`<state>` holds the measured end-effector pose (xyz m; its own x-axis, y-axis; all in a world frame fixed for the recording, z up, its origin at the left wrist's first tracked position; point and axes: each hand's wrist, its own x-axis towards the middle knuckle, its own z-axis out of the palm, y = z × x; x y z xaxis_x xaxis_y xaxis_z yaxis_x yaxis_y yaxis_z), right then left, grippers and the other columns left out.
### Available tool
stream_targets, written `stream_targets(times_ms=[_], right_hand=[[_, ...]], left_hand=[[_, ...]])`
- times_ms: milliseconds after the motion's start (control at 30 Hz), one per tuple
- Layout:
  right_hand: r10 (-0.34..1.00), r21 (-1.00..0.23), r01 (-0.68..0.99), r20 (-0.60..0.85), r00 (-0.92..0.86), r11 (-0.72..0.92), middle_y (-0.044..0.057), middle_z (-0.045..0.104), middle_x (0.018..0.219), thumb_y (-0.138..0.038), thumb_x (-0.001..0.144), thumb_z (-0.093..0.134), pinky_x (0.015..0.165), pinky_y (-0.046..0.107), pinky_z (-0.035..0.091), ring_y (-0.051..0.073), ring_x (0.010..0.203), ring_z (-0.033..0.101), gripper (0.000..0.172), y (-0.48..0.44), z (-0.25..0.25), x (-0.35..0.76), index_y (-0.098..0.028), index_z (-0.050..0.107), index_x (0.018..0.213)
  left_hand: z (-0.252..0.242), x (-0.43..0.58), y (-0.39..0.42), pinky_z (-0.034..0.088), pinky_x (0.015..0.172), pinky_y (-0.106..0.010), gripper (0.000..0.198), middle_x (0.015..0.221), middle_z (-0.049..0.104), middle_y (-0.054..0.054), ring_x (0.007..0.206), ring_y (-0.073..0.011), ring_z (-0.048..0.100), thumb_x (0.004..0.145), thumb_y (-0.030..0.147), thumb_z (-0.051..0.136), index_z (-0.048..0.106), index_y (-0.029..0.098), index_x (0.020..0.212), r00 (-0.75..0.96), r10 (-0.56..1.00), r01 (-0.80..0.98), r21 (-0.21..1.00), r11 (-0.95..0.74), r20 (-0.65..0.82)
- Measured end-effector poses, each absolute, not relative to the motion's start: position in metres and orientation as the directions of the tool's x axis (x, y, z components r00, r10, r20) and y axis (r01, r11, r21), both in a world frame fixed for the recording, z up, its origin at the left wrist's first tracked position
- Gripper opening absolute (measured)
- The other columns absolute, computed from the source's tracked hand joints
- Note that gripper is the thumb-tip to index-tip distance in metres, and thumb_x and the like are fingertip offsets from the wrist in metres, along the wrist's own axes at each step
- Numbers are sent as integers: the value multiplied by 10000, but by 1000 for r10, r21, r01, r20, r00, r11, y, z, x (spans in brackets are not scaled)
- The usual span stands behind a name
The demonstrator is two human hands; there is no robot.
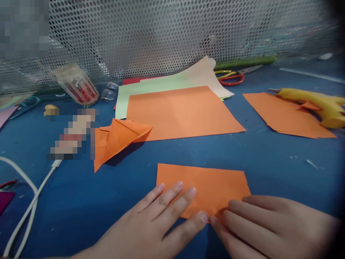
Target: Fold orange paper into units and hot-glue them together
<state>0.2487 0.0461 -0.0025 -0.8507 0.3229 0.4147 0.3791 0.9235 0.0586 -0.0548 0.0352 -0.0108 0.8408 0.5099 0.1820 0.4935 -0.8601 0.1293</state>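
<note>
A sheet of orange paper (205, 180) lies on the blue table in front of me, its near edge partly covered by my hands. My left hand (164, 219) rests flat on its left part, fingers spread. My right hand (258, 223) has curled fingers at the near right edge, thumb and fingers closed on the paper; the near right corner is hidden beneath it. Both thumbs almost meet at the middle of the near edge. Beyond the sheet, to the left, stands a folded orange paper shape (121, 136) with pointed ends.
Behind lie a larger orange sheet (183, 111) and a pale green sheet (122, 100). Scissors (231, 79) with red and yellow handles are near the mesh panel (151, 39). A yellow glue gun (309, 100) sits on orange paper at right. A tilted jar (78, 86) and white cable (35, 201) are left.
</note>
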Motion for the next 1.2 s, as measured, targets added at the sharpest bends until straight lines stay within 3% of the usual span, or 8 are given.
stream_targets(times_ms=[200, 400, 500, 667, 800, 1000, 1133, 1200], right_hand=[[462, -134, 444, 341, -819, 886, -3, 635, 782, -200, 1132, 525, 636, 359, 318, 182, 679, 509, 186, 44, -5, 237, -240, 622, 978], [462, -213, 413, 314, -829, 886, -20, 673, 806, -50, 1100, 360, 595, 320, 384, 174, 661, 568, 318, 56, 14, 231, -237, 617, 1084], [479, -197, 436, 332, -813, 878, -3, 691, 815, -62, 1102, 398, 573, 327, 399, 177, 640, 583, 293, 57, 13, 232, -218, 646, 1112], [397, -125, 382, 432, -810, 916, 28, 757, 847, -116, 1089, 554, 654, 347, 490, 192, 688, 656, 184, 64, 12, 242, -222, 702, 1117], [542, -390, 385, 485, -686, 836, -32, 757, 803, -176, 1140, 568, 604, 271, 520, 141, 641, 699, 168, 79, 23, 251, -290, 689, 1163], [671, -573, 391, 433, -601, 720, -29, 855, 883, -415, 1159, 670, 581, 203, 550, 106, 666, 763, 169, 104, 46, 253, -313, 804, 1147], [779, -710, 390, 363, -511, 587, 5, 768, 692, -656, 1123, 636, 565, 222, 542, 116, 608, 704, 529, 114, 52, 249, -251, 793, 819], [835, -729, 441, 337, -435, 524, 17, 710, 635, -749, 1086, 626, 485, 252, 470, 125, 546, 616, 629, 119, 50, 247, -231, 754, 752]], left_hand=[[-15, -57, 34, 459, 1331, -435, 542, 1814, 470, -71, 1675, -278, 481, 1225, 323, 519, 477, 277, 1764, 850, 497, 479, 137, -867, 176], [12, -58, 49, 397, 1358, -387, 463, 1748, 565, -57, 1620, -230, 556, 1254, 219, 385, 582, 222, 1673, 877, 459, 435, 173, -884, 143], [37, -59, 61, 393, 1354, -331, 552, 1663, 666, -95, 1565, -228, 622, 1271, 488, 378, 657, 126, 1580, 877, 466, 425, 269, -865, 114], [49, -64, 66, 553, 1227, -242, 377, 1448, 829, -27, 1312, -172, 804, 1230, 264, 478, 633, 252, 1573, 772, 619, 514, 431, -742, 144], [42, -66, 65, 642, 1095, -202, 562, 1415, 835, 62, 1118, -146, 868, 1148, 164, 578, 481, 418, 1640, 611, 734, 536, 527, -660, 298], [38, -54, 72, 690, 922, -171, 345, 1151, 848, 123, 938, -105, 858, 1061, 78, 615, 686, 379, 1215, 292, 845, 485, 692, -534, 448], [49, -48, 80, 637, 653, -103, 220, 819, 795, 116, 662, -78, 768, 980, 117, 660, 741, 308, 909, 171, 920, 451, 803, -390, 351], [53, -46, 85, 648, 641, -117, 188, 762, 808, 87, 660, -104, 788, 939, 179, 711, 790, 297, 816, 125, 960, 416, 866, -279, 249]])
